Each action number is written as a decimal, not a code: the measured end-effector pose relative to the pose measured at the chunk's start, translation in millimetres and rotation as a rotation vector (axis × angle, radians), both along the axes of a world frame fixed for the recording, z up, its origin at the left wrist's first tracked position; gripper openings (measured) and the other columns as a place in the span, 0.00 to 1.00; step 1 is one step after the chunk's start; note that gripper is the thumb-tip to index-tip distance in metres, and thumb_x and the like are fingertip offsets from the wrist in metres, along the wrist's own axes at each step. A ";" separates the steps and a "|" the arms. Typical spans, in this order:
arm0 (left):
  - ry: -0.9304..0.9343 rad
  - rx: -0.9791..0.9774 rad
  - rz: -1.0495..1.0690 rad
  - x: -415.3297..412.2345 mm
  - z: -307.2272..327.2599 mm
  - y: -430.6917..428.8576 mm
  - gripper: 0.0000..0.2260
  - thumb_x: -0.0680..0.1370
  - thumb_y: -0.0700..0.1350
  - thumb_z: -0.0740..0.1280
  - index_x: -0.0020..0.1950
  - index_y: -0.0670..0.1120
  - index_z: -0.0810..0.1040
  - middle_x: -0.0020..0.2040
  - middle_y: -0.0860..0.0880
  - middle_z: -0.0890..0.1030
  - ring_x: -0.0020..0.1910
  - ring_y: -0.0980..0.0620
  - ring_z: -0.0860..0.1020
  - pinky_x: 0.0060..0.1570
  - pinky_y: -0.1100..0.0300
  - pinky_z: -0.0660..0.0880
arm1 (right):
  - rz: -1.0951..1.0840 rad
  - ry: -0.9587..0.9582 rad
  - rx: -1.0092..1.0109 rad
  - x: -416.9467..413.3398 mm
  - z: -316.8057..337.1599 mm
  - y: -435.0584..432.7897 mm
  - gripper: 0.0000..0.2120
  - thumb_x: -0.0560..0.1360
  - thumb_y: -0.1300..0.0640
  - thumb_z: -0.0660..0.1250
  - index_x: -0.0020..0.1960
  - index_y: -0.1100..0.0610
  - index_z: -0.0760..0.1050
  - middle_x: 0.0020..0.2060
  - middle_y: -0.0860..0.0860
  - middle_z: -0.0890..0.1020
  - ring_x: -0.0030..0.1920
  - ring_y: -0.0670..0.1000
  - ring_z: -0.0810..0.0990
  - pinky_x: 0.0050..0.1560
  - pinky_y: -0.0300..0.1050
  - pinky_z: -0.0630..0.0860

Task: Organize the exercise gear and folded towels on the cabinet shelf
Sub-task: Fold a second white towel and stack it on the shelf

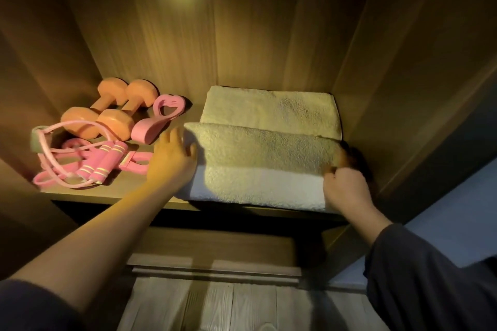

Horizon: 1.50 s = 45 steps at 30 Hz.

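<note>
Two folded pale towels lie on the right half of the wooden shelf (113, 192): the front towel (258, 166) overlaps the back towel (271, 110). My left hand (173, 154) rests with straight fingers against the front towel's left edge. My right hand (345, 187) grips that towel's right edge with curled fingers. On the shelf's left sit two orange dumbbells (107, 113), a pink heart-shaped trainer (158, 121) and a pink skipping rope (88, 161) with tangled cord and striped handles.
The cabinet's side walls (403, 75) and back panel close in the shelf. The right wall stands right beside my right hand. Below the shelf's front edge is a dark recess and a wooden drawer front (215, 269).
</note>
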<state>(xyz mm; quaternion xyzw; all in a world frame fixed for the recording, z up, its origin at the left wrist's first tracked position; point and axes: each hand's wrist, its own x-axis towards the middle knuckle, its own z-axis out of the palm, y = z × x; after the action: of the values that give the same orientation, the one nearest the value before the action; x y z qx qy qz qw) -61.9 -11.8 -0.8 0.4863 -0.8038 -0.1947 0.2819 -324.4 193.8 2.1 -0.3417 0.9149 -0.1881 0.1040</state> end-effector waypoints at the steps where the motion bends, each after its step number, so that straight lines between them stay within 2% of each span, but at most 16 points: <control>1: -0.053 -0.089 -0.146 6.0 2.7 2.8 0.27 0.80 0.54 0.61 0.75 0.42 0.63 0.73 0.41 0.66 0.72 0.40 0.64 0.68 0.43 0.65 | 0.116 0.114 0.024 4.7 2.2 1.7 0.26 0.80 0.46 0.53 0.70 0.62 0.69 0.47 0.55 0.80 0.49 0.59 0.79 0.54 0.53 0.75; 2: -0.159 -0.131 -0.319 13.2 3.5 4.8 0.32 0.79 0.61 0.58 0.78 0.46 0.60 0.77 0.44 0.61 0.76 0.43 0.59 0.73 0.43 0.60 | 0.262 0.196 0.021 10.6 4.1 3.7 0.31 0.79 0.40 0.53 0.74 0.59 0.64 0.54 0.55 0.80 0.55 0.59 0.78 0.58 0.56 0.74; 3: -0.280 -0.144 -0.469 20.2 3.3 5.7 0.37 0.76 0.69 0.55 0.80 0.51 0.55 0.80 0.47 0.55 0.79 0.45 0.51 0.76 0.43 0.54 | 0.421 0.246 0.028 17.5 5.4 5.1 0.37 0.77 0.35 0.55 0.78 0.53 0.54 0.66 0.55 0.74 0.64 0.59 0.74 0.63 0.58 0.70; 4: -0.390 -0.125 -0.561 26.7 2.6 4.8 0.42 0.72 0.75 0.54 0.80 0.55 0.49 0.81 0.49 0.46 0.79 0.46 0.43 0.76 0.44 0.47 | 0.568 0.296 0.059 23.2 4.0 5.4 0.42 0.74 0.32 0.58 0.79 0.47 0.43 0.75 0.54 0.63 0.72 0.58 0.66 0.67 0.60 0.65; 5: -0.474 -0.096 -0.593 31.6 1.7 2.6 0.46 0.68 0.78 0.56 0.79 0.59 0.43 0.80 0.51 0.39 0.78 0.47 0.37 0.75 0.45 0.44 | 0.678 0.365 0.107 27.9 1.0 4.0 0.47 0.72 0.32 0.63 0.78 0.43 0.35 0.79 0.52 0.53 0.77 0.58 0.57 0.72 0.61 0.58; 7: -0.573 -0.084 -0.571 33.6 -1.7 0.5 0.52 0.65 0.76 0.63 0.78 0.60 0.37 0.78 0.53 0.32 0.77 0.47 0.32 0.74 0.45 0.46 | 0.737 0.474 0.179 32.6 -9.5 -0.5 0.53 0.71 0.43 0.70 0.75 0.41 0.29 0.79 0.52 0.40 0.79 0.58 0.42 0.75 0.61 0.45; 10: -0.559 -0.074 -0.514 16.5 -8.8 11.2 0.54 0.65 0.74 0.64 0.79 0.56 0.37 0.77 0.50 0.32 0.76 0.45 0.32 0.74 0.44 0.48 | 0.634 0.513 0.208 21.2 -13.5 -5.4 0.53 0.71 0.54 0.71 0.77 0.43 0.32 0.79 0.50 0.37 0.78 0.58 0.37 0.76 0.60 0.45; 15: -0.511 -0.107 -0.500 -3.0 -17.2 19.2 0.52 0.67 0.70 0.69 0.80 0.52 0.45 0.80 0.44 0.40 0.77 0.41 0.37 0.74 0.48 0.46 | 0.538 0.451 0.265 6.0 -18.2 -0.2 0.50 0.73 0.57 0.66 0.78 0.46 0.31 0.77 0.50 0.32 0.77 0.55 0.33 0.76 0.55 0.37; 18: -0.562 -0.082 -0.503 -0.9 -13.9 8.4 0.53 0.65 0.74 0.65 0.80 0.55 0.42 0.80 0.47 0.37 0.77 0.44 0.36 0.74 0.47 0.50 | 0.545 0.433 0.266 8.5 -19.6 -0.5 0.50 0.73 0.55 0.67 0.78 0.46 0.30 0.77 0.52 0.32 0.77 0.57 0.33 0.76 0.58 0.39; 23: -0.683 -0.149 -0.471 -2.5 -9.9 9.6 0.53 0.66 0.76 0.62 0.79 0.55 0.39 0.80 0.45 0.37 0.78 0.42 0.36 0.75 0.46 0.47 | 0.550 0.411 0.297 9.3 -12.8 -2.0 0.50 0.73 0.53 0.66 0.77 0.45 0.30 0.77 0.52 0.32 0.77 0.55 0.33 0.77 0.57 0.39; 26: -0.689 -0.107 -0.457 -2.2 1.5 12.1 0.49 0.65 0.81 0.45 0.79 0.57 0.40 0.79 0.47 0.36 0.77 0.46 0.33 0.74 0.39 0.39 | 0.585 0.274 0.331 7.3 -2.3 -2.3 0.46 0.74 0.41 0.61 0.77 0.42 0.30 0.77 0.49 0.31 0.77 0.52 0.32 0.76 0.58 0.39; 29: -0.529 -0.147 -0.380 -25.6 11.9 18.6 0.42 0.70 0.73 0.33 0.80 0.55 0.46 0.81 0.49 0.42 0.78 0.48 0.36 0.73 0.38 0.36 | 0.583 0.104 0.235 6.0 12.0 -17.1 0.35 0.77 0.33 0.49 0.77 0.38 0.36 0.77 0.43 0.34 0.77 0.49 0.33 0.76 0.58 0.44; 31: -0.542 -0.194 -0.362 -52.9 11.2 31.0 0.35 0.74 0.67 0.34 0.80 0.55 0.43 0.80 0.49 0.40 0.78 0.47 0.37 0.73 0.39 0.36 | 0.548 0.125 0.156 12.3 12.6 -36.0 0.29 0.79 0.35 0.44 0.77 0.35 0.36 0.76 0.40 0.33 0.76 0.47 0.29 0.76 0.59 0.39; 34: -0.613 -0.108 -0.348 -81.3 0.1 40.3 0.27 0.80 0.62 0.40 0.79 0.58 0.41 0.80 0.48 0.38 0.78 0.47 0.37 0.74 0.39 0.37 | 0.472 0.154 0.205 21.9 0.7 -61.5 0.26 0.81 0.38 0.42 0.77 0.36 0.36 0.77 0.40 0.34 0.76 0.49 0.30 0.74 0.62 0.33; 40: -0.676 -0.026 -0.213 -82.1 -1.9 27.7 0.37 0.75 0.70 0.35 0.79 0.53 0.36 0.79 0.41 0.36 0.77 0.40 0.36 0.75 0.39 0.40 | 0.326 0.156 0.253 8.5 -15.8 -74.8 0.30 0.78 0.33 0.38 0.77 0.38 0.34 0.76 0.44 0.31 0.76 0.50 0.28 0.70 0.65 0.29; 45: -0.686 0.110 -0.012 -70.1 8.2 19.7 0.38 0.78 0.69 0.37 0.79 0.46 0.36 0.79 0.40 0.36 0.77 0.39 0.36 0.76 0.41 0.39 | 0.152 0.106 0.274 -11.6 -10.8 -57.7 0.33 0.78 0.32 0.39 0.79 0.44 0.35 0.77 0.49 0.33 0.77 0.54 0.30 0.75 0.62 0.35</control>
<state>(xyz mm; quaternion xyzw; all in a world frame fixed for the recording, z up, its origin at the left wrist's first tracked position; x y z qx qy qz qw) -132.0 7.9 7.4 0.5331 -0.8430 -0.0645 -0.0326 -336.0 136.0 -8.7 -0.4022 0.9076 -0.0347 0.1151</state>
